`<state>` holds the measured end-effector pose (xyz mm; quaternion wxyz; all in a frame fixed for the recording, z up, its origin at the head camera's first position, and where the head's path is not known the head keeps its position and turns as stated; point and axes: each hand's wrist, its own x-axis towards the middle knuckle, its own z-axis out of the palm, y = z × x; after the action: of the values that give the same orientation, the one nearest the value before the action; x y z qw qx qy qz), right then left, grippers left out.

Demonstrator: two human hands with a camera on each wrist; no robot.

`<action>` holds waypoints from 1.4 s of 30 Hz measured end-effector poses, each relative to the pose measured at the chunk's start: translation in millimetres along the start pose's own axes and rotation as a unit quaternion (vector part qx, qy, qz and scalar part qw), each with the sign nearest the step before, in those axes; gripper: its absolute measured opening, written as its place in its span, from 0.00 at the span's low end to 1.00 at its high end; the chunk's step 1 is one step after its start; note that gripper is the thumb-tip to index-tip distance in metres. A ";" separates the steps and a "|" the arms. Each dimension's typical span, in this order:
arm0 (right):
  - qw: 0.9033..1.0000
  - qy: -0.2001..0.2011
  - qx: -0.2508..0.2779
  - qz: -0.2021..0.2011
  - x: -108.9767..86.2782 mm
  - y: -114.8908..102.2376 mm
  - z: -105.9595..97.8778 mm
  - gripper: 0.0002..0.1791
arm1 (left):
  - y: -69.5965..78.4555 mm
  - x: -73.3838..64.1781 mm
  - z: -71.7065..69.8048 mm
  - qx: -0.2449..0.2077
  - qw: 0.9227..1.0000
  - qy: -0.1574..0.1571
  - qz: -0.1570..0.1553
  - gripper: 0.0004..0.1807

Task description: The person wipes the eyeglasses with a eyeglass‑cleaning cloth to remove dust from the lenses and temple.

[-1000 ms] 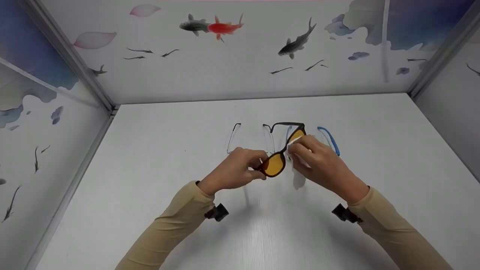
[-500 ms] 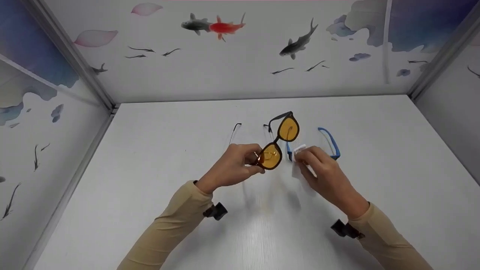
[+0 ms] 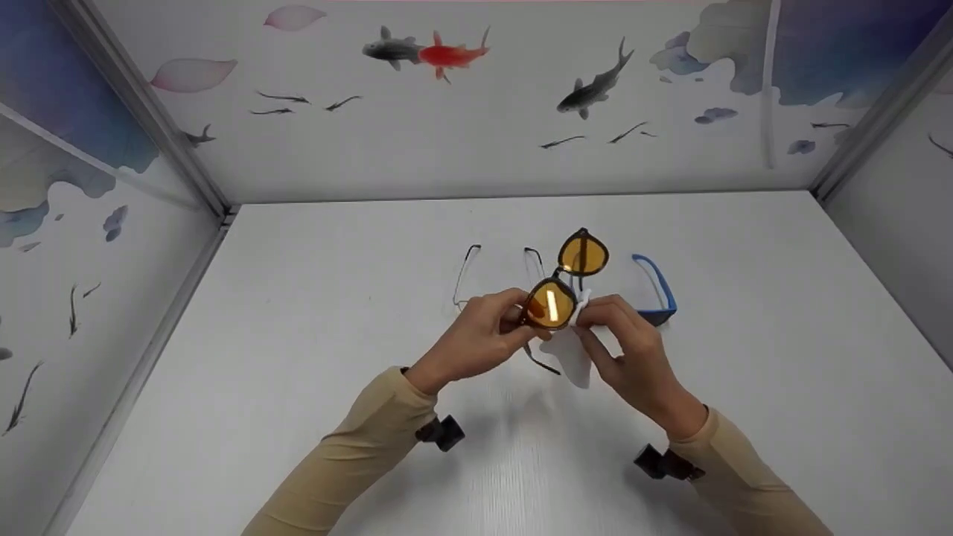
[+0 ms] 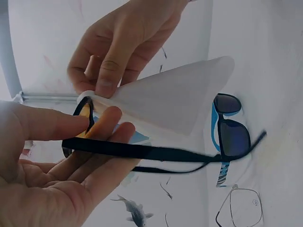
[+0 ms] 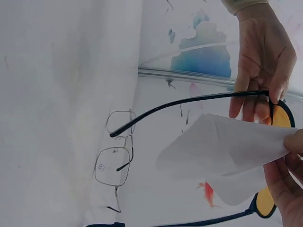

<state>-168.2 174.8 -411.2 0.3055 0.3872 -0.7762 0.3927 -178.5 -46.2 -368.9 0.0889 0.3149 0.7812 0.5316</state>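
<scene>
My left hand (image 3: pixel 484 331) pinches a pair of black-framed glasses with orange lenses (image 3: pixel 584 254) at one end of the frame. They are held up above the table, with the far lens tilted up and both temples unfolded. Between thumb and fingers, my right hand (image 3: pixel 633 353) grips a thin white cloth (image 5: pixel 222 146), most of which hangs down loose. In the head view, the bunched top of the cloth meets the edge of the nearer lens. Whether it presses on that lens is hard to tell.
Blue-and-black sunglasses (image 4: pixel 234 139) lie on the white table (image 3: pixel 335 320) behind my right hand. To their left are thin wire-rimmed glasses (image 5: pixel 112 166), partly hidden by my left hand in the head view. Printed panels (image 3: pixel 476 134) wall the table's back and sides.
The right hand went from the far lens to a spot clear of the glasses, then to the nearer lens with the cloth. The glasses have turned, and a temple now shows below the left hand.
</scene>
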 end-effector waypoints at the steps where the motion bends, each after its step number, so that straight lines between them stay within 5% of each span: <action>1: 1.000 -0.001 -0.002 -0.004 1.3 -0.8 -0.1 0.05 | -0.7 -0.2 1.0 0.011 1.000 -0.001 -0.001 0.12; 9: 0.998 -0.027 -0.050 -0.037 10.5 -3.3 -3.1 0.11 | -5.1 -0.3 7.8 0.057 0.998 -0.013 -0.026 0.12; 15: 0.993 -0.042 -0.093 -0.058 11.1 -0.6 -3.8 0.07 | -6.5 2.1 11.1 0.024 0.996 -0.031 -0.081 0.11; 19: 0.991 -0.012 -0.109 -0.082 10.2 0.2 1.7 0.03 | -7.3 2.3 14.0 -0.007 0.994 -0.032 -0.107 0.11; 28: 0.978 0.059 -0.165 -0.116 14.5 -1.6 16.2 0.07 | -10.3 3.0 17.7 -0.067 0.992 0.002 -0.110 0.13; 36: 0.976 0.004 -0.190 -0.103 9.9 -2.2 24.5 0.06 | -9.6 1.8 18.8 -0.016 0.992 -0.018 -0.127 0.16; 42: 0.979 0.027 -0.177 -0.102 16.0 -7.9 27.3 0.07 | -7.5 1.6 20.5 -0.032 0.987 -0.051 -0.146 0.16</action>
<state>-174.4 142.7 -409.5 0.4286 0.3939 -0.7810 0.2264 -173.0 -31.1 -383.8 0.2150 0.2211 0.7959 0.5210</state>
